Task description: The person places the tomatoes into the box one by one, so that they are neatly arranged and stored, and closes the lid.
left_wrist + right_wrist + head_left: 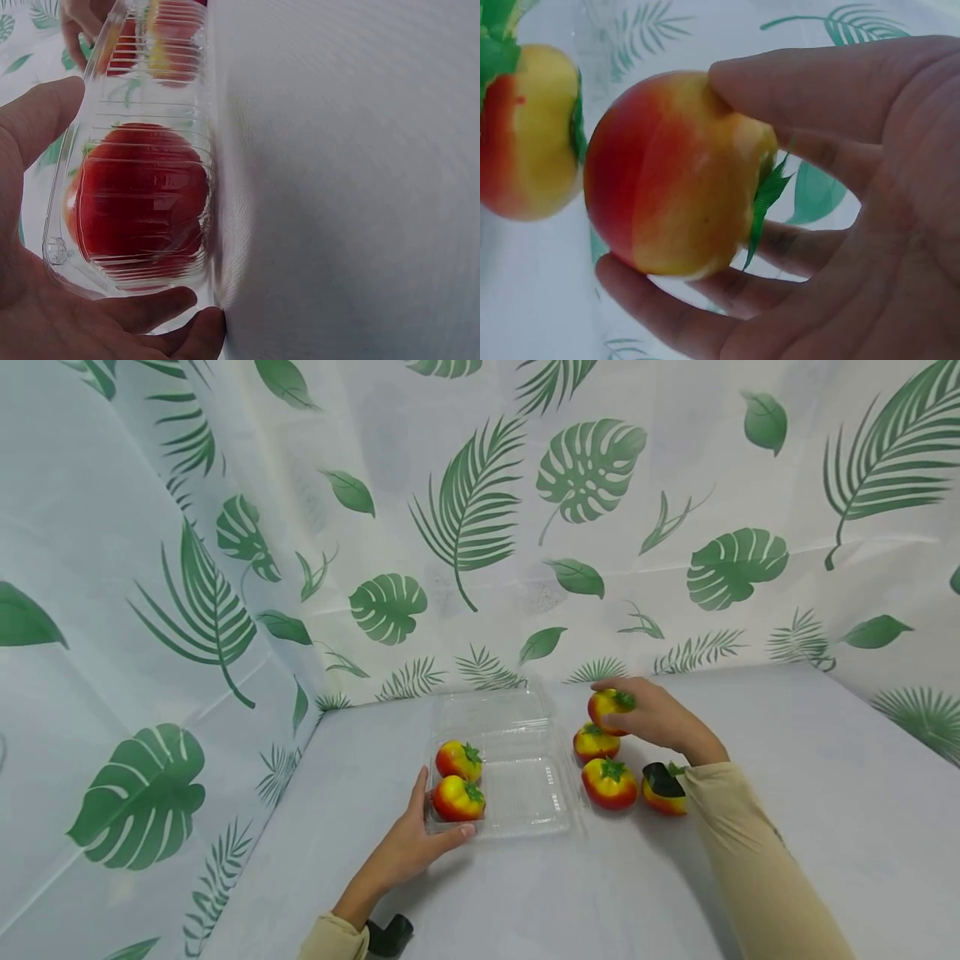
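Observation:
My left hand (408, 843) holds the near left corner of a clear plastic clamshell box (525, 831), thumb along the front wall and fingers along the left side. Two red-and-yellow persimmons with green calyxes sit in the box's left part, the back persimmon (453, 758) and the front persimmon (456, 800). In the left wrist view, a persimmon (142, 195) shows red through the ribbed wall. Right of the box, my right hand (660, 718) grips another persimmon (675, 172) between thumb and fingers, its calyx facing the palm.
More persimmons rest on the white table (600, 893) right of the box: a rear persimmon (595, 743), a nearer persimmon (609, 787) and a persimmon (667, 802) partly covered by the dark wrist device (663, 779). The box's lid (491, 706) lies back toward a leaf-patterned curtain (480, 568).

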A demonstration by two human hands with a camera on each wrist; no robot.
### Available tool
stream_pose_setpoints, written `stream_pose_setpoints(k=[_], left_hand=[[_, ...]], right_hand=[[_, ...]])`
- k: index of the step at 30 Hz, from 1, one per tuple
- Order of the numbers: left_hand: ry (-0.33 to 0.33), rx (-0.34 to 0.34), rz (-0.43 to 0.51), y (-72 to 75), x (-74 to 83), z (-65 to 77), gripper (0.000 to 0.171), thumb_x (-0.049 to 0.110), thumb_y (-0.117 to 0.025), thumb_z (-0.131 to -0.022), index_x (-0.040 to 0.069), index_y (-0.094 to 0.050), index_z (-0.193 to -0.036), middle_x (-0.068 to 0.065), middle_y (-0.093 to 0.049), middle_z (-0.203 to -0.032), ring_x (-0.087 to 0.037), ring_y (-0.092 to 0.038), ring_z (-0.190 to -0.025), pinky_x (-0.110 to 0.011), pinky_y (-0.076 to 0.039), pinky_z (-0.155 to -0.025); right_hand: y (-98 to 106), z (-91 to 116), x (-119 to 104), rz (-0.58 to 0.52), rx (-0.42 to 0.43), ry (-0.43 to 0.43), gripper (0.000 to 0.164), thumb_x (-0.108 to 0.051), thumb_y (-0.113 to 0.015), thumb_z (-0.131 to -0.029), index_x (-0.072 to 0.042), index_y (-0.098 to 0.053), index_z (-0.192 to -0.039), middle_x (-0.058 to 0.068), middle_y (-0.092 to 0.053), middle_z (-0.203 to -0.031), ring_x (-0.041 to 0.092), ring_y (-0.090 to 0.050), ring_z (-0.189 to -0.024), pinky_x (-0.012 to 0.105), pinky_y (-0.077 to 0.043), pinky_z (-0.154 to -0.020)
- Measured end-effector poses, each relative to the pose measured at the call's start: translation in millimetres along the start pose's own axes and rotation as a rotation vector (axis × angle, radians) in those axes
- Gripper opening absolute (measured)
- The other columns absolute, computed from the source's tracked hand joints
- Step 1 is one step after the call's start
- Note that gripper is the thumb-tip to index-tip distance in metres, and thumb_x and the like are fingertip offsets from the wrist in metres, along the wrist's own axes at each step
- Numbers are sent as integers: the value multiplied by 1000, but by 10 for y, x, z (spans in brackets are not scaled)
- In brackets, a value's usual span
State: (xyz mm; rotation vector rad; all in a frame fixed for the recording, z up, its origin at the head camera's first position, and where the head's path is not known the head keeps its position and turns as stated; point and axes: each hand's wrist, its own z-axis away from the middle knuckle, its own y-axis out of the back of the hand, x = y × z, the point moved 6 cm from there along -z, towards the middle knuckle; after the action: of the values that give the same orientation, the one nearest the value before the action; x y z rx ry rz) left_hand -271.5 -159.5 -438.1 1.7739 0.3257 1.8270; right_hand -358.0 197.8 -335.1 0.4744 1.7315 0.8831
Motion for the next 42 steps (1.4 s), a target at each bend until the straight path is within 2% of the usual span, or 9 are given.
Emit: stream_pose_setpoints(k=[10,18,33,42], left_hand=[[5,0,1,6,27,23,123,59,-80,-91,9,-3,-173,-29,-26,-171,-50,-33,-154,-73,-30,-117],[-3,-3,5,4,10,19,122,58,-79,-92,10,-2,-173,-28,-26,-172,-50,-32,-154,-74,-30,-117],[1,-6,12,3,-16,-5,123,59,-79,-91,10,-2,-173,-28,-24,-172,-49,-31,-155,-73,-30,-117],[14,-7,19,4,-13,-10,123,60,-80,-91,11,-1,-173,-27,-25,-172,-49,-31,-155,-73,-29,-118]], right_hand=[[-138,-66,-142,-15,2,106,55,-18,-71,-103,-6,-56,-154,25,-51,-156,48,-43,-142,72,-37,-115],[-241,-104,-294,-25,6,158,52,-21,-71,-103,-8,-58,-152,23,-54,-153,46,-45,-140,70,-42,-112],[-409,-159,-503,-65,4,214,51,-19,-72,-103,-6,-57,-150,20,-56,-151,43,-48,-138,68,-42,-114],[-520,-211,-659,-98,-6,255,53,-17,-72,-103,-9,-55,-152,17,-54,-152,36,-54,-126,57,-53,-105]])
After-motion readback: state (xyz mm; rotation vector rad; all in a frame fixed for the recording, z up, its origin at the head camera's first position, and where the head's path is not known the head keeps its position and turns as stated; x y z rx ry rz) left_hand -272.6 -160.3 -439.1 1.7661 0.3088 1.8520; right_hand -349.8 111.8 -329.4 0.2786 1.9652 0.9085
